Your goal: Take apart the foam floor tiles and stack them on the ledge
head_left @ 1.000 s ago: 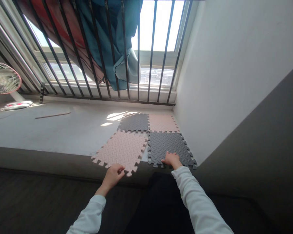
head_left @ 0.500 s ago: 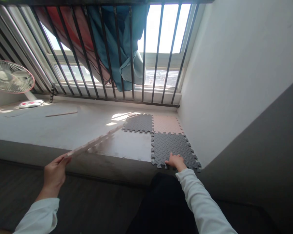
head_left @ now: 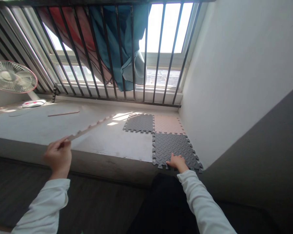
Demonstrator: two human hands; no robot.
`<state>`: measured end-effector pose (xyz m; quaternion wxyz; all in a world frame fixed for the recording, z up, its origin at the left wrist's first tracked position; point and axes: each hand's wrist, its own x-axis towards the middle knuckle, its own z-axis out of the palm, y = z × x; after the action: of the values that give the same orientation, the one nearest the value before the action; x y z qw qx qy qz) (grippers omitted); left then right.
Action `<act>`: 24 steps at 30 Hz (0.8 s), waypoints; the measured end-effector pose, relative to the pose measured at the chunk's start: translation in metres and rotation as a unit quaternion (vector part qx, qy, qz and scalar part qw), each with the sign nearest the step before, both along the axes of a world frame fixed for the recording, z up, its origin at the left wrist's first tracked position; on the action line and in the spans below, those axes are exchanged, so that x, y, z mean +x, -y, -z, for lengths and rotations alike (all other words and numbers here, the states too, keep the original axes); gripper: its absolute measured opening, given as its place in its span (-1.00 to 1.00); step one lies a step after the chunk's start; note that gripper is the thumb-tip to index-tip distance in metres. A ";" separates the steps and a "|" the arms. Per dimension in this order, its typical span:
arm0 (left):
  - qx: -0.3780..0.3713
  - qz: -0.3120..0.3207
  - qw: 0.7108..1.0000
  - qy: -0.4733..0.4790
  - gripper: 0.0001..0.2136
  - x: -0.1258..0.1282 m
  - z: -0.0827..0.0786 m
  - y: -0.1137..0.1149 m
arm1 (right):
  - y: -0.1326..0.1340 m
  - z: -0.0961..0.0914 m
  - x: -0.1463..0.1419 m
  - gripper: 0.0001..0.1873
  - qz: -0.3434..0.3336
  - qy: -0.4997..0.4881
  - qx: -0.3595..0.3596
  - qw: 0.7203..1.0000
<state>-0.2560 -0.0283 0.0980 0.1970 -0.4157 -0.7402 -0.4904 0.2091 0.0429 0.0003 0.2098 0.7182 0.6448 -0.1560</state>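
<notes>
My left hand (head_left: 59, 156) pinches one end of a pale pinkish foam mat tile (head_left: 92, 126), seen almost edge-on with its toothed border showing. It hangs above the ledge, slanting away from me toward the window. My right hand (head_left: 177, 162) rests on a dark grey foam mat tile (head_left: 172, 144) near its front edge, thumb and fingers apart. This tile lies against the right wall, its front teeth reaching past the ledge's edge. Behind it lies a pink tile (head_left: 167, 124), and left of that another dark grey tile (head_left: 139, 123).
The pale ledge (head_left: 122, 141) drops at its front to a dark floor (head_left: 100, 201). Black railings (head_left: 144, 81) stand along the window, with red and teal curtains (head_left: 114, 39) behind. A thin stick (head_left: 63, 114) and a fan (head_left: 11, 76) are on the left. A white wall (head_left: 229, 71) rises at right.
My left hand has moved slightly right and up, and the held tile has swung left and away from the grey tile, turning more edge-on. My right hand stays on the dark grey tile.
</notes>
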 end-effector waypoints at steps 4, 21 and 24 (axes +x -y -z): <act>-0.176 0.099 0.973 -0.107 -0.69 0.030 0.046 0.007 | 0.001 -0.001 0.000 -0.09 -0.004 0.001 -0.001 1.000; -0.440 0.071 0.883 -0.145 -0.67 0.101 0.083 -0.031 | 0.013 -0.006 -0.004 -0.20 -0.011 0.010 0.039 0.999; -0.405 0.181 0.884 -0.147 -0.69 0.151 0.074 -0.063 | 0.014 -0.006 -0.006 -0.21 -0.007 0.014 0.044 0.999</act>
<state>-0.1047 0.0346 0.0239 0.0258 -0.6534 -0.7488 -0.1082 0.2034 0.0286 0.0063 0.1879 0.7243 0.6531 -0.1163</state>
